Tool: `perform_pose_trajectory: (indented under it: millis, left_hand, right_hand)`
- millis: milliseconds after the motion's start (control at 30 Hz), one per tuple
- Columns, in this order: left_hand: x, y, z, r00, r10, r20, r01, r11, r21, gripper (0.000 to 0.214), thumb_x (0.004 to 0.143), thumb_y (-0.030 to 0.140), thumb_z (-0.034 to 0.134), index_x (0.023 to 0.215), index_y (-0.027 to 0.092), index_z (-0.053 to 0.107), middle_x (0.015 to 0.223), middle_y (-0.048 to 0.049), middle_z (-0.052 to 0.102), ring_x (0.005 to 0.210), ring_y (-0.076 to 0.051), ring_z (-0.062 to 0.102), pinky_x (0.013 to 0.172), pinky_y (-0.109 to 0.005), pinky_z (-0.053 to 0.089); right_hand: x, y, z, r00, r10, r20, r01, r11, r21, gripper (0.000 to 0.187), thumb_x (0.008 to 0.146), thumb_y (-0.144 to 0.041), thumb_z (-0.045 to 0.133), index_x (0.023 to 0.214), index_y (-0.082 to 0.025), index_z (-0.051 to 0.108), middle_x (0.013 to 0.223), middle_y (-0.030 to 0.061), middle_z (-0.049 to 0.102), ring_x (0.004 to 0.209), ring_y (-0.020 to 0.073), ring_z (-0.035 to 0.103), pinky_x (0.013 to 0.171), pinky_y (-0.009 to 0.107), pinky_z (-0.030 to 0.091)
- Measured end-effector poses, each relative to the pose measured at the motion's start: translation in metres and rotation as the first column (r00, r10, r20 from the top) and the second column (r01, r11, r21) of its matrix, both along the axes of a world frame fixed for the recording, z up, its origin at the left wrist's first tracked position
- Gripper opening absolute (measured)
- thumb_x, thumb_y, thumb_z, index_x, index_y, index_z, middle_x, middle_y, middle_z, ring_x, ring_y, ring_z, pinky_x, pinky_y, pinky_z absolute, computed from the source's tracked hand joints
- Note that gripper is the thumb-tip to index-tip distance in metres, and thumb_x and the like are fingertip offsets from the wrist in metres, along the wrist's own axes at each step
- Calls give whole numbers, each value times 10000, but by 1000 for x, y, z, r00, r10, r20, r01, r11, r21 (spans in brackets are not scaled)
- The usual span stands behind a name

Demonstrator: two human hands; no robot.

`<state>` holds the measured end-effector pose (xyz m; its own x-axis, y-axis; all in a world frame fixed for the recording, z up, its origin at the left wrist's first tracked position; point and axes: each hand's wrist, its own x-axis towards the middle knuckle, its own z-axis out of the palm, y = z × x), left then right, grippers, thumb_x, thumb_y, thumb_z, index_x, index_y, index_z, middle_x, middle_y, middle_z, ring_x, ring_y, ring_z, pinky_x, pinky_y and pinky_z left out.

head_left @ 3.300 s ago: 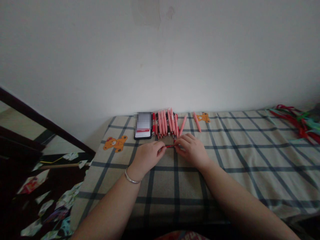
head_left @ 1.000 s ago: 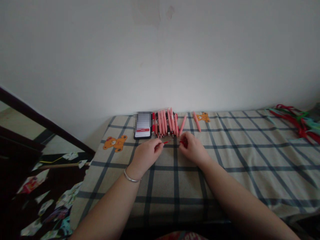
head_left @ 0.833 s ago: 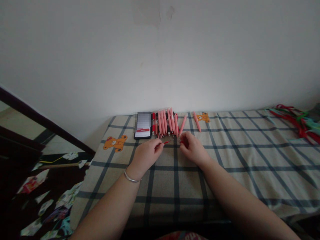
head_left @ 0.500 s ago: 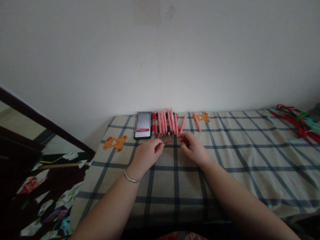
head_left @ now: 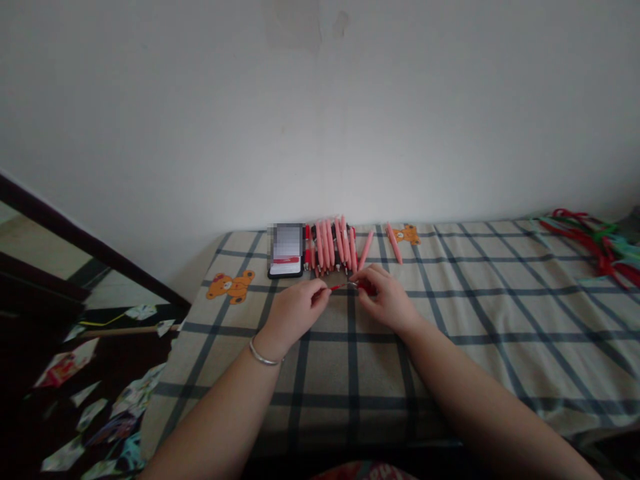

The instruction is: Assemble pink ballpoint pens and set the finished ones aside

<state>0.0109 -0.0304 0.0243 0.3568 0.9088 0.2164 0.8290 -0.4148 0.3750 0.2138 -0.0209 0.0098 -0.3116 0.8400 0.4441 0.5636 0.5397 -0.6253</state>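
My left hand is closed in a pinch on a thin red pen refill, which points to the right. Facing it, my right hand pinches a small red pen part with a silvery end, mostly covered by the fingers. The refill's thin end meets the silvery end or lies right at it; I cannot tell how far in it sits. Just beyond both hands lies a row of pink pens, with some red and black parts among them. A single pink pen leans to the right of the row.
Left of the pens lies a phone with a partly blurred screen. Another pink pen rests farther right. Red and green ribbons are heaped at the far right of the checked cloth. The wall rises behind.
The silvery-ended red part now shows between my right fingers, and the gap between it and the refill has closed. My right hand has shifted slightly left; the left barely moved.
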Motion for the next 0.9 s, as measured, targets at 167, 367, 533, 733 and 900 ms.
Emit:
perform_pose_trajectory:
  millis: [167, 367, 533, 733, 900]
  left_hand:
    - [0, 0, 0, 1000, -4, 2, 4, 1000, -26, 212, 889, 324, 415, 829, 212, 585, 780, 2, 642, 710, -134, 584, 615, -234, 352]
    - [0, 0, 1, 999, -32, -12, 32, 999, -17, 236, 898, 334, 400, 806, 211, 579, 757, 2, 634, 686, -130, 581, 603, -234, 350]
    - [0, 0, -1, 999, -38, -27, 38, 999, -9, 231, 893, 330, 412, 804, 209, 588, 754, -2, 638, 681, -131, 581, 596, -234, 351]
    - [0, 1, -5, 999, -41, -30, 41, 999, -16, 236, 893, 344, 412, 840, 219, 605, 758, 0, 640, 667, -130, 573, 579, -238, 338]
    - [0, 1, -6, 999, -49, -20, 49, 999, -13, 234, 892, 344, 415, 850, 217, 607, 769, -2, 641, 680, -131, 574, 589, -237, 346]
  right_hand:
    - [0, 0, 2, 1000, 3, 14, -3, 1000, -9, 278, 696, -79, 514, 935, -195, 594, 859, 30, 551, 759, 146, 534, 683, 262, 441]
    - [-1, -1, 3, 999, 11, 34, -12, 1000, 24, 283, 695, -77, 518, 933, -206, 604, 898, 40, 574, 835, 163, 554, 742, 280, 458]
    - [-2, -2, 3, 996, -3, 88, -4, 997, 80, 267, 709, -81, 518, 913, -216, 626, 900, 47, 583, 868, 178, 556, 779, 313, 468]
    - [-1, -1, 2, 982, -15, 190, -12, 990, 142, 253, 729, -96, 533, 927, -212, 641, 920, 64, 588, 899, 203, 537, 807, 347, 463]
    - [-3, -4, 5, 971, -27, 240, -20, 982, 190, 252, 745, -99, 547, 939, -220, 651, 908, 64, 590, 886, 216, 511, 786, 361, 456]
